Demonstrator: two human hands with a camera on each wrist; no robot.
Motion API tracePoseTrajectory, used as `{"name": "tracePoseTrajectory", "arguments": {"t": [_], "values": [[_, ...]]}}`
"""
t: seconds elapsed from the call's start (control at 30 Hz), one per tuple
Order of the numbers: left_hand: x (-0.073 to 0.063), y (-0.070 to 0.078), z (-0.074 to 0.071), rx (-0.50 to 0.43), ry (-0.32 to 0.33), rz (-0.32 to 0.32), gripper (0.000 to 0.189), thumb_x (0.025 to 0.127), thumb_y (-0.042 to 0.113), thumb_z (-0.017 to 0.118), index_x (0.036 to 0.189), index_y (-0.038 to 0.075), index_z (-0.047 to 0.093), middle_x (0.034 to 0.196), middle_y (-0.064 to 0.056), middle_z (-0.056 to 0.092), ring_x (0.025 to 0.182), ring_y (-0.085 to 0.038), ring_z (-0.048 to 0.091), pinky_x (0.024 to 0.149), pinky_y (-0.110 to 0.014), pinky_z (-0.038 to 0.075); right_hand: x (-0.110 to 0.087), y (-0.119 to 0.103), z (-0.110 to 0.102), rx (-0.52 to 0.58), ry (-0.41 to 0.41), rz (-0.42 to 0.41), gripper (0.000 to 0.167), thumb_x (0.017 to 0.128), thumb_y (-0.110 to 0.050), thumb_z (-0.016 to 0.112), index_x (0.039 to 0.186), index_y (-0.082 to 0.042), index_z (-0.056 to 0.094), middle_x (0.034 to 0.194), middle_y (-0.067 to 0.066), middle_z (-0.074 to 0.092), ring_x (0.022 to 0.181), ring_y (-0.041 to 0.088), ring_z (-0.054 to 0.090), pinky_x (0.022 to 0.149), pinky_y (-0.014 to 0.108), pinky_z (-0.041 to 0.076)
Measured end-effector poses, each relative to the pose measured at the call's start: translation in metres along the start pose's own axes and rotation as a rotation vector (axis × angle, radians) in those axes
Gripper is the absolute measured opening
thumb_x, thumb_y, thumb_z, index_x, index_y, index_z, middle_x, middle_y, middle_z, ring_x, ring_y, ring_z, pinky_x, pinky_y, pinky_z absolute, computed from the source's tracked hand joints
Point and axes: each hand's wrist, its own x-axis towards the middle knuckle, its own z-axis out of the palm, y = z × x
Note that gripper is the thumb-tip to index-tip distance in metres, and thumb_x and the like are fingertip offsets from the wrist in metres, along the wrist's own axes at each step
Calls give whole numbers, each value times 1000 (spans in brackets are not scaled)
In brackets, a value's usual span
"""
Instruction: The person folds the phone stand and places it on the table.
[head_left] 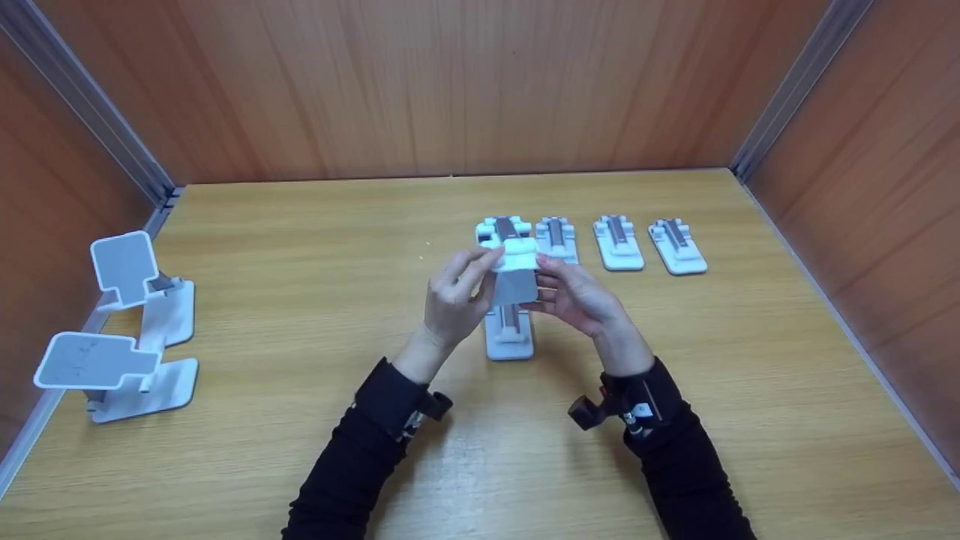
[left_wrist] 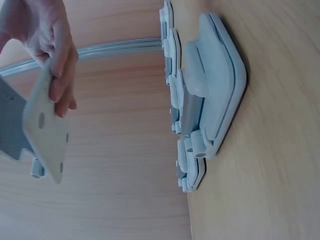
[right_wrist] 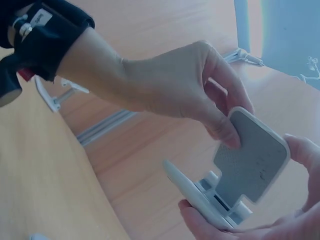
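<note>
A half-opened phone stand [head_left: 516, 286] is up in the air over the nearest folded stand [head_left: 510, 346] on the wooden table [head_left: 300, 315]. The person's left hand [head_left: 456, 295] pinches its padded plate between thumb and fingers, while the right hand [head_left: 583, 295] grips its base and touches the plate's edge. Beyond that nearest folded stand, four more folded stands [head_left: 619, 255] line up, running off to its right; two unfolded stands [head_left: 124, 268] stand well to its left.
</note>
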Motion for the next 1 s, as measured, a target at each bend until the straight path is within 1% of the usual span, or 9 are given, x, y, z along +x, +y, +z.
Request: {"name": "tracePoseTrajectory", "arguments": {"t": [0.13, 0.23, 0.33, 0.47, 0.6, 0.67, 0.77, 0.87, 1.0], "values": [[4, 3, -4, -167, -84, -283, 47, 69, -1, 59, 115, -5, 52, 108, -16, 54, 99, -24, 51, 85, -33, 44, -3, -2, 1, 16, 18, -58, 45, 84, -26, 58, 117, 1, 43, 107, 16, 54, 99, 28, 53, 92, 41, 39], [7, 6, -6, -241, -137, -508, 55, 72, 12, 57, 123, -5, 46, 120, -17, 48, 113, -23, 43, 96, -38, 34, -6, -3, 1, 28, 19, -103, 42, 84, -23, 58, 114, 3, 45, 105, 14, 56, 98, 26, 53, 90, 39, 41], [9, 10, -7, -338, -192, -726, 63, 77, 28, 54, 130, -4, 39, 128, -16, 43, 117, -23, 39, 98, -41, 31, -9, -4, 1, 60, 8, -142, 43, 82, -25, 62, 113, 1, 48, 107, 14, 55, 99, 26, 51, 91, 40, 40], [10, 16, -7, -519, -214, -944, 76, 79, 46, 51, 132, -6, 33, 129, -18, 42, 114, -25, 42, 94, -39, 38, -12, -6, 0, 90, -11, -189, 43, 78, -27, 67, 109, -1, 53, 109, 13, 54, 101, 27, 48, 92, 41, 38], [14, 19, -8, -616, -237, -1093, 87, 76, 57, 49, 132, -8, 32, 119, -19, 49, 106, -25, 49, 85, -35, 45, -12, -6, 0, 85, -23, -220, 37, 77, -25, 67, 105, -2, 57, 107, 11, 56, 100, 26, 49, 92, 41, 37], [16, 20, -8, -651, -256, -1160, 84, 77, 53, 50, 131, -9, 33, 114, -20, 52, 102, -25, 52, 81, -34, 47, -12, -6, 0, 77, -32, -227, 35, 79, -23, 65, 105, -2, 57, 107, 11, 56, 99, 26, 50, 92, 41, 37], [18, 21, -8, -709, -268, -1234, 73, 80, 39, 51, 129, -11, 34, 110, -20, 55, 99, -25, 54, 76, -34, 50, -12, -6, 0, 58, -34, -230, 33, 81, -19, 60, 107, 0, 55, 105, 11, 57, 98, 26, 52, 92, 41, 38], [19, 22, -9, -743, -267, -1263, 68, 80, 34, 53, 128, -11, 36, 109, -19, 56, 97, -24, 56, 75, -33, 51, -12, -7, 1, 38, -21, -219, 30, 83, -16, 55, 108, 1, 54, 103, 11, 58, 97, 26, 53, 93, 41, 38], [19, 23, -11, -784, -255, -1262, 65, 81, 32, 54, 128, -10, 37, 111, -18, 56, 97, -24, 57, 76, -34, 50, -13, -9, 2, 14, -11, -200, 31, 84, -12, 51, 110, 3, 49, 100, 10, 60, 95, 24, 55, 93, 41, 39]]}}
